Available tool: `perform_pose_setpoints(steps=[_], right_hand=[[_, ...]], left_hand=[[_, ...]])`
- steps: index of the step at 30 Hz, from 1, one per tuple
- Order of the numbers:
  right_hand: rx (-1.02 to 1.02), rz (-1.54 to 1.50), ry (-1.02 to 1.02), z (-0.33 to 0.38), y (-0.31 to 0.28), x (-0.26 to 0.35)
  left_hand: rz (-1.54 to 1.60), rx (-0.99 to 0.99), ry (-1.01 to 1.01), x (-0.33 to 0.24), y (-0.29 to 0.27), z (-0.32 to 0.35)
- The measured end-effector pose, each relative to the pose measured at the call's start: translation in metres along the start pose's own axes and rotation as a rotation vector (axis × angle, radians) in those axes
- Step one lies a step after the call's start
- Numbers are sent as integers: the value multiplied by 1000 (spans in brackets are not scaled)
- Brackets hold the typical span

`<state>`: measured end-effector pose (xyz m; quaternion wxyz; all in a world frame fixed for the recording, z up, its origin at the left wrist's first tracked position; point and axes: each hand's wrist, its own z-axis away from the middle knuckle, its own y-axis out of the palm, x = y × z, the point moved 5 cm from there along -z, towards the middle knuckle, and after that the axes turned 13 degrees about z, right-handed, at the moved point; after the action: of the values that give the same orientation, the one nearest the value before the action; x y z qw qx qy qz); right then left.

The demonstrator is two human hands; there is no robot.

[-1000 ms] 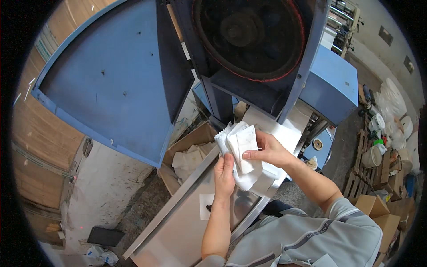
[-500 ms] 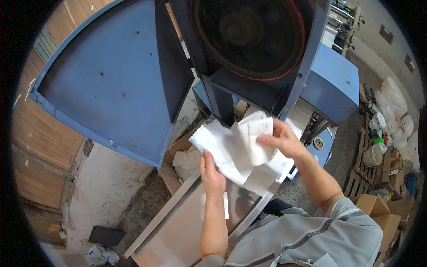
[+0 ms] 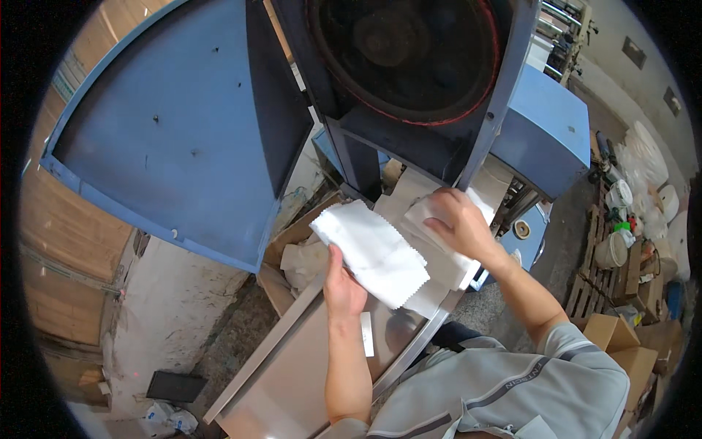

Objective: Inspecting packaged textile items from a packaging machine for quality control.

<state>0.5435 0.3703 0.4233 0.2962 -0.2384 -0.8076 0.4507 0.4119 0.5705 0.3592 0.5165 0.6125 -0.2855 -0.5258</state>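
Note:
My left hand (image 3: 344, 284) holds a flat white piece with zigzag-cut ends (image 3: 373, 252), thumb on its upper side and fingers underneath. It looks like paper or a flat paper bag; I cannot tell whether there are several layers. To its right, my right hand (image 3: 462, 225) is curled over a thin, creased white sheet (image 3: 418, 214), with the fingertips partly hidden. That sheet is low over other pale sheets (image 3: 413, 183) on the metal tray (image 3: 281, 373). A small white slip (image 3: 367, 334) lies on the tray beside my left wrist.
A blue machine panel (image 3: 183, 139) stands swung out at the left, next to a dark wheel (image 3: 402, 58) in its frame. Behind my left hand is a cardboard box with crumpled white paper (image 3: 303, 267). At right are a blue housing (image 3: 545, 132), a tape roll (image 3: 521, 230) and a cluttered pallet (image 3: 589, 285).
My right hand has moved right and down toward the tray with the creased sheet, away from the zigzag-edged piece. That piece now lies flatter in my left hand, its whole length uncovered.

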Motion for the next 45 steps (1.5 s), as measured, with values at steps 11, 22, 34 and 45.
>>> perform_pose_setpoints(steps=[11, 22, 34, 45], right_hand=[[301, -1108, 221, -10, 23, 35], [143, -1212, 240, -9, 7, 46], [139, -1126, 41, -5, -9, 57], [245, -961, -8, 6, -9, 66]], left_hand=[[-205, 140, 14, 11, 23, 17], [-306, 143, 70, 11, 23, 25], [-360, 217, 74, 6, 15, 29], [-350, 220, 95, 9, 7, 25]])
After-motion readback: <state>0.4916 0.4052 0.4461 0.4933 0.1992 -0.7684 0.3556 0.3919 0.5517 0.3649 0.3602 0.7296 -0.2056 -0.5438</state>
